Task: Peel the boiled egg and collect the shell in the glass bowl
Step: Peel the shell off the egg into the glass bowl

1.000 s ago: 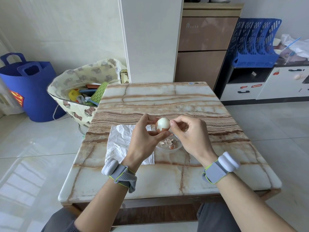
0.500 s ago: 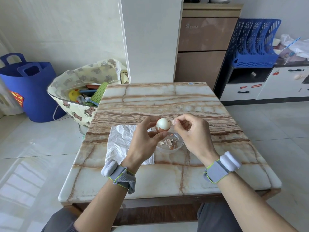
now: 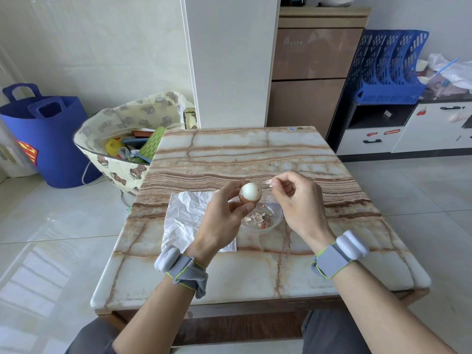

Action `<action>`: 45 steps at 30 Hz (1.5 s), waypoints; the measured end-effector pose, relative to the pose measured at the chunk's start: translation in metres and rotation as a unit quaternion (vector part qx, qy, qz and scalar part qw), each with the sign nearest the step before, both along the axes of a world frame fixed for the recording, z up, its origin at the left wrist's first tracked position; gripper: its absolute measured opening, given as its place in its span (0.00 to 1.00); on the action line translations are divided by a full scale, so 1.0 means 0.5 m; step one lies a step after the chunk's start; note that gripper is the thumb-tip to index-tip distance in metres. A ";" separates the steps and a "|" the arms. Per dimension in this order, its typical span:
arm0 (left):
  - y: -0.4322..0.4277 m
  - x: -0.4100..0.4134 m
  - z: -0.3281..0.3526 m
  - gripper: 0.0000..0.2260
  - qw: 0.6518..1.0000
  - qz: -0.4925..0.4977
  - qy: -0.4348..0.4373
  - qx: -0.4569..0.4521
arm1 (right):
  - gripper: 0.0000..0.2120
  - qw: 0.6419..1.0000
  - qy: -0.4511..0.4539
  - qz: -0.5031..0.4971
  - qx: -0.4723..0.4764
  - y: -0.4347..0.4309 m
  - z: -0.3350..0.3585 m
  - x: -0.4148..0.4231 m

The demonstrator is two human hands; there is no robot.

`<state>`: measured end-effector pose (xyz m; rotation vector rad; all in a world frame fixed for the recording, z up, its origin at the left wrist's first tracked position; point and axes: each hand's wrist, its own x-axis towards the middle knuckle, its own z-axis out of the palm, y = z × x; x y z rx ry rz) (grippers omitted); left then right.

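My left hand (image 3: 221,221) grips the boiled egg (image 3: 250,192) between thumb and fingers, above the table. The egg's top is bare white and brown shell still covers its lower part. My right hand (image 3: 297,203) is a little to the right of the egg and pinches a small shell piece (image 3: 268,182) at its fingertips. Below and between both hands stands the glass bowl (image 3: 277,218) with several shell fragments (image 3: 256,218) inside.
A crumpled white paper sheet (image 3: 186,218) lies on the marble table (image 3: 255,154) under my left hand. A patterned bag of items (image 3: 122,139) and a blue tub (image 3: 48,139) stand on the floor at the left. A cabinet (image 3: 309,72) stands behind the table.
My right hand has pulled away from the egg to the right with a shell piece pinched in its fingertips. More white shows on the egg. My left hand stays in place.
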<state>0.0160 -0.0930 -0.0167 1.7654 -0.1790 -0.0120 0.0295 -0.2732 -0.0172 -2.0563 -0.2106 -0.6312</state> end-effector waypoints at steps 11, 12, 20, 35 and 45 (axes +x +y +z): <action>0.010 0.002 0.006 0.20 1.000 0.020 -0.009 -0.009 | 0.06 0.999 0.035 0.020 0.015 -0.002 -0.003 -0.004; 0.010 0.002 0.007 0.20 1.000 0.021 -0.010 -0.009 | 0.06 0.999 0.040 0.024 0.018 -0.001 -0.005 -0.006; 0.008 0.004 0.010 0.20 1.000 0.019 -0.022 -0.003 | 0.06 0.998 0.047 0.051 0.010 0.003 -0.007 -0.013; 0.008 0.007 0.002 0.20 1.000 0.020 -0.021 -0.003 | 0.07 0.998 0.036 0.057 0.001 0.004 0.000 -0.007; 0.011 0.007 0.003 0.20 1.000 0.021 -0.022 -0.004 | 0.06 0.995 0.062 0.067 -0.048 0.001 -0.015 -0.003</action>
